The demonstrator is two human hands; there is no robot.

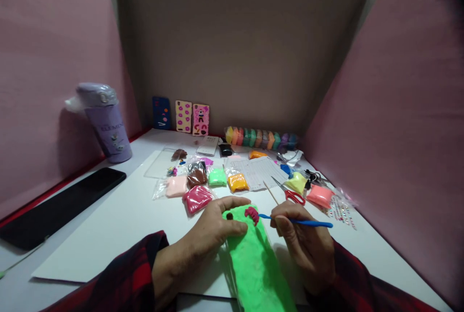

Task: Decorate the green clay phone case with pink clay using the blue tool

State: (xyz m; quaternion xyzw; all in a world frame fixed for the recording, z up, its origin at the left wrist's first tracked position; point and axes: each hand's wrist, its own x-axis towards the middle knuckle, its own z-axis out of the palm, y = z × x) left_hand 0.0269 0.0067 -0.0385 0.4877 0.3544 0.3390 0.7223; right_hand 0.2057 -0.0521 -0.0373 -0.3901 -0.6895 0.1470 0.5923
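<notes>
My left hand (213,227) grips the top of a phone case (255,266) coated in bright green clay, its thumb across the front and fingers behind the upper edge. A dark round spot (229,216) shows near the case's top left corner. Close to the top right sits a ridged piece of dark pink clay (252,215). My right hand (302,242) is closed around a blue modelling tool (311,223), held like a pen. The tool's tip is at the right side of the pink piece; whether it presses in is too small to tell.
Several bags of coloured clay (197,199) lie beyond the case, with red-handled scissors (294,197) and a wooden stick (270,192). A black phone (61,205) and a purple tumbler (108,126) stand at left. Decorated cases (183,116) lean on the back wall.
</notes>
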